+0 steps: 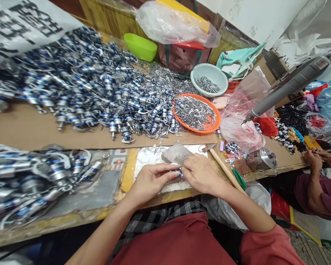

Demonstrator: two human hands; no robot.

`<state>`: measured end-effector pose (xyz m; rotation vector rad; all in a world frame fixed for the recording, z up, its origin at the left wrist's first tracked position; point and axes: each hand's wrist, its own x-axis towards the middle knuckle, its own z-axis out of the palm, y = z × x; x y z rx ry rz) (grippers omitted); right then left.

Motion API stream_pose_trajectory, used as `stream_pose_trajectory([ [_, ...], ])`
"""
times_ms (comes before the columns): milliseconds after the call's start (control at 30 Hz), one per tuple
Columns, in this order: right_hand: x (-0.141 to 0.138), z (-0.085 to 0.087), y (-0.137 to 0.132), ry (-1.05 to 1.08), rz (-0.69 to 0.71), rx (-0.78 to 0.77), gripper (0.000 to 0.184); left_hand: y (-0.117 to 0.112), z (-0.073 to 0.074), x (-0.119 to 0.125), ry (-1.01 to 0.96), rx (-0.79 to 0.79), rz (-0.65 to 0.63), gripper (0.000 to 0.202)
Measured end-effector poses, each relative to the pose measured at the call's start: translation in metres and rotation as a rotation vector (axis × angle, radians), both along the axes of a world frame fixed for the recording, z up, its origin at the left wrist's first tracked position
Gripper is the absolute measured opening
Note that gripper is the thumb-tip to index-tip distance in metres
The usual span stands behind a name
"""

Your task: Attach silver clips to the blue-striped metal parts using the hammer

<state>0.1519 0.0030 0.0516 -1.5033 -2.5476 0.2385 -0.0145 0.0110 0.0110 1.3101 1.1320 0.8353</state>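
My left hand (150,180) and my right hand (200,173) meet over a white work plate (154,156) at the table's front edge. Between their pinched fingertips sits a small blue-and-silver metal part (178,173); both hands grip it. Just behind the fingers lies a grey stone-like block (176,152). A wooden-handled hammer (223,167) rests to the right of my right hand.
A large heap of blue-and-silver parts (85,81) covers the table; another pile (30,180) lies at front left. An orange tray (211,127) and a pale bowl (198,70) hold small metal pieces. A green bowl (140,46) stands behind. Another person's hands (317,158) work at right.
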Motion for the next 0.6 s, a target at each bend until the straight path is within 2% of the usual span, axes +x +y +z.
stream_pose_trajectory([
  [67,0.017,-0.002,-0.003,0.112,-0.107,0.059,0.031,0.001,0.003,-0.001,0.045,0.024,-0.03,0.019],
  [133,0.043,-0.008,-0.007,0.165,-0.303,0.158,0.029,0.001,0.006,-0.001,0.066,0.019,-0.044,0.019],
  [200,0.073,-0.018,-0.012,0.079,-0.467,0.201,0.02,0.001,0.008,0.0,0.055,-0.008,-0.043,0.018],
  [300,0.106,-0.036,-0.017,-0.056,-0.536,-0.023,0.025,0.0,0.007,0.002,-0.072,-0.114,-0.038,0.018],
  [367,0.112,-0.041,-0.02,-0.011,-0.552,-0.083,0.024,-0.001,0.005,0.003,-0.193,-0.195,-0.024,0.018],
  [467,0.098,-0.031,-0.026,0.154,-0.443,0.033,0.03,-0.002,0.001,0.005,-0.356,-0.267,0.007,0.028],
  [600,0.066,-0.001,-0.04,0.217,-0.08,0.128,0.05,-0.003,-0.002,0.005,-0.499,-0.323,-0.005,0.043],
])
